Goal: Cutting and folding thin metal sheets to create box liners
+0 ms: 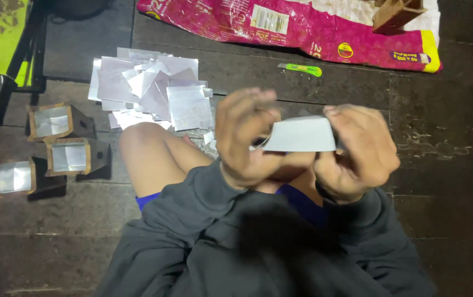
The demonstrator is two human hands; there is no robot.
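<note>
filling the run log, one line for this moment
left hand + right hand: hold silver sheet | sheet pile on floor | three lined boxes left

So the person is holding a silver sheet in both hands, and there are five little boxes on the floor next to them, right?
Not quite. The left hand and right hand do hold the silver sheet, but the head view shows three little boxes on the floor beside the person, not five.

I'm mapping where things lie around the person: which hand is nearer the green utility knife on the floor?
The right hand, which sits below the green utility knife and slightly right of it. The left hand is farther off, below and to its left.
</note>
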